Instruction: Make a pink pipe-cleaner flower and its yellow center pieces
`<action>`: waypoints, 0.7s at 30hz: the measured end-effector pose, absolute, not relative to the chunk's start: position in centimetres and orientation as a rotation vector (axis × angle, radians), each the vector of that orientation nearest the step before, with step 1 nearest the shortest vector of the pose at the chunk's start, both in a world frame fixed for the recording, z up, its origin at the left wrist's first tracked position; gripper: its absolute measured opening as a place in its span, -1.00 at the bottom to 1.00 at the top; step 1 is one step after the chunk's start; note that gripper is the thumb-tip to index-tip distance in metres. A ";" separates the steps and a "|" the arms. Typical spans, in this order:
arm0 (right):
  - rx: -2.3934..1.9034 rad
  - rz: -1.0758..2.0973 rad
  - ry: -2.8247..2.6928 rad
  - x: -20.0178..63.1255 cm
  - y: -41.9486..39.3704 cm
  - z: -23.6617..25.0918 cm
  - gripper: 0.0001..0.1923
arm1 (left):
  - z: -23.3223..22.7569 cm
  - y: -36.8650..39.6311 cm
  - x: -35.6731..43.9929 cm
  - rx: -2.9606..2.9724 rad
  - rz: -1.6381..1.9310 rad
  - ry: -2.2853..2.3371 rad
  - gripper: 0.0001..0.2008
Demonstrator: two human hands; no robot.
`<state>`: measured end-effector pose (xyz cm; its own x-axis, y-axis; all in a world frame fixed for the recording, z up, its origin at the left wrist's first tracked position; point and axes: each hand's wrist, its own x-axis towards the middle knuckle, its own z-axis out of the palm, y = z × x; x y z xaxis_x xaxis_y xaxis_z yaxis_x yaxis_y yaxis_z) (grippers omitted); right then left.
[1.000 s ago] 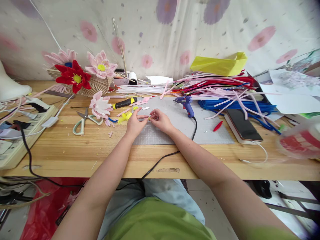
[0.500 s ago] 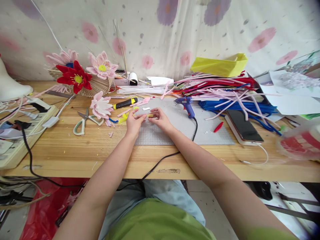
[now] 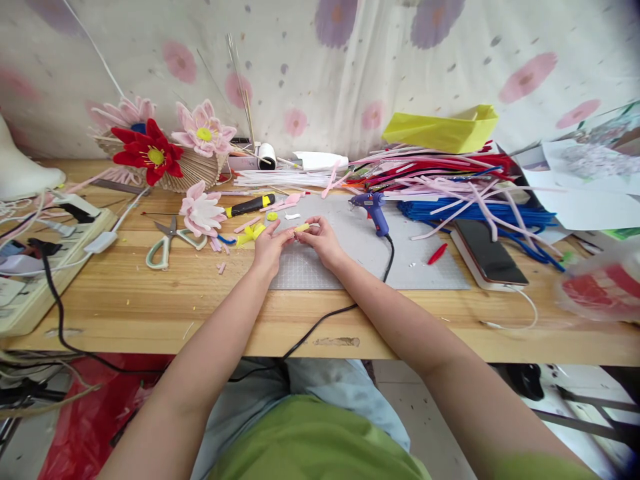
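A short pale yellow strip is pinched between the fingertips of both hands, low over the grey cutting mat. My left hand closes on its left end, where the fingers partly hide it. From the other side, my right hand grips the strip with thumb and forefinger. Just beyond the left hand lie a small round yellow piece and a crumpled yellow strip. A white scrap rests on the mat behind the fingers.
Right of the hands, a blue glue gun trails a black cord across the cutting mat. Scissors, a pink fuzzy flower and a yellow-black cutter lie left. Coloured fuzzy stems and a phone occupy the right.
The yellow strip has turned so its right end tips upward. My left fingers have shifted slightly, uncovering the round yellow piece. My right hand has moved only a little.
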<state>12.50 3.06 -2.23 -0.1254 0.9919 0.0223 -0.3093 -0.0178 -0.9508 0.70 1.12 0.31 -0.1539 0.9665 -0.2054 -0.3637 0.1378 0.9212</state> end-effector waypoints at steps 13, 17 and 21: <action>-0.948 1.479 -1.095 13.3 2.9 -1.7 -0.46 | 0.4 1.6 -0.4 0.695 1.453 1.235 -0.52; -0.936 1.486 -1.143 13.4 3.0 -1.7 -0.46 | 0.3 1.6 -0.5 0.796 1.358 1.191 -0.40; -0.912 1.484 -1.190 13.5 3.0 -2.0 -0.48 | -0.1 1.3 -0.2 0.884 1.239 1.047 -0.34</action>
<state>13.47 3.02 -1.97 -0.2307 0.9727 0.0237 -0.2346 -0.0319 -0.9716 -0.23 1.31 -0.06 0.0184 0.9905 -0.1366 -0.3003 0.1358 0.9442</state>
